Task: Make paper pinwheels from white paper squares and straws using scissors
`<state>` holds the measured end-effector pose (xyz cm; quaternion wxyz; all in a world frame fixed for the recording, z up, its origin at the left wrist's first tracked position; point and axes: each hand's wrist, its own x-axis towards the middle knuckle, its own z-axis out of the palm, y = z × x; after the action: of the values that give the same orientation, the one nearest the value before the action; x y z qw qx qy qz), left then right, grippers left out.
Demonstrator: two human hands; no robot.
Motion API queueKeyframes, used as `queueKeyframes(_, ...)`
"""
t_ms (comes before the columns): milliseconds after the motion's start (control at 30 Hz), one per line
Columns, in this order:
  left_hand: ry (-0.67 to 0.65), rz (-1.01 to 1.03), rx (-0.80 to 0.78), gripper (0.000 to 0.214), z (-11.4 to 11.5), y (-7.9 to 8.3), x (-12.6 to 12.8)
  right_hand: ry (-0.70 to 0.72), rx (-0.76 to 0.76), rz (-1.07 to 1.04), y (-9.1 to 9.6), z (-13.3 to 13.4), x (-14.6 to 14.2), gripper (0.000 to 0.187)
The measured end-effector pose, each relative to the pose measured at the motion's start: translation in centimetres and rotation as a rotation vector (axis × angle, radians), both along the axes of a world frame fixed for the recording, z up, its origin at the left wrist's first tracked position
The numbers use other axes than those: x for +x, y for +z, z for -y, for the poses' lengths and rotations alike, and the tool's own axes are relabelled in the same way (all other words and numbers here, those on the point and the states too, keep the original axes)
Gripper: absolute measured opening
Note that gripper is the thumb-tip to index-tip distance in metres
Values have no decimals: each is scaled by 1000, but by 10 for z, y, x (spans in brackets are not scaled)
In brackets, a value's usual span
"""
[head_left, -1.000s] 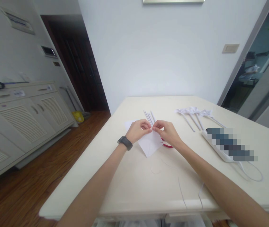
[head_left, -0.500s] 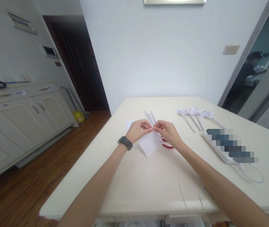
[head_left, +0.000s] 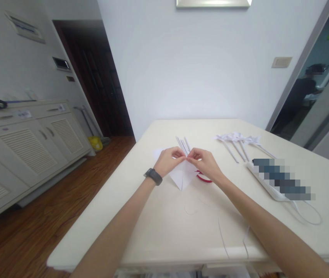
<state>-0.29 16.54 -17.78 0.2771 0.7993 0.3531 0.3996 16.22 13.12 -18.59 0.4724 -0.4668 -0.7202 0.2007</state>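
A white paper sheet (head_left: 182, 175) lies on the cream table (head_left: 164, 231), its lower corner pointing towards me. My left hand (head_left: 168, 160), with a dark watch on its wrist, and my right hand (head_left: 206, 162) meet above it, both pinching the paper's upper edge with closed fingers. Several thin white sticks (head_left: 182, 144) lie just beyond the hands. A red ring-shaped thing (head_left: 204, 177) shows partly under my right hand.
Finished white paper pinwheels on sticks (head_left: 238, 142) lie at the back right. A white power strip (head_left: 271, 181) with a cable runs along the right side. Thin paper strips (head_left: 222, 235) lie near the front edge. White cabinets (head_left: 22, 143) stand left. A person is in the right doorway (head_left: 303, 96).
The paper's lower part has drawn in, so its tip now sits more centred below the hands. Both hands stay pinched together at the same spot.
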Motion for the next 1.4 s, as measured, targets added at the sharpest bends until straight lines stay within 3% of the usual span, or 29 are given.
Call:
queueKeyframes(400, 22, 7, 25, 8, 9, 5, 3, -30, -41, -65, 1, 3, -3, 12)
queueKeyframes(633, -79, 93, -151, 16, 1, 7, -2, 158, -36, -104, 7, -7, 15, 13)
queueKeyframes(967, -211, 182, -359, 22, 12, 14, -4, 258, 40, -137, 14, 2, 14, 6)
queueKeyframes(1400, -252, 297, -251, 17, 16, 16, 2, 284, 106, -212, 11, 0, 12, 6)
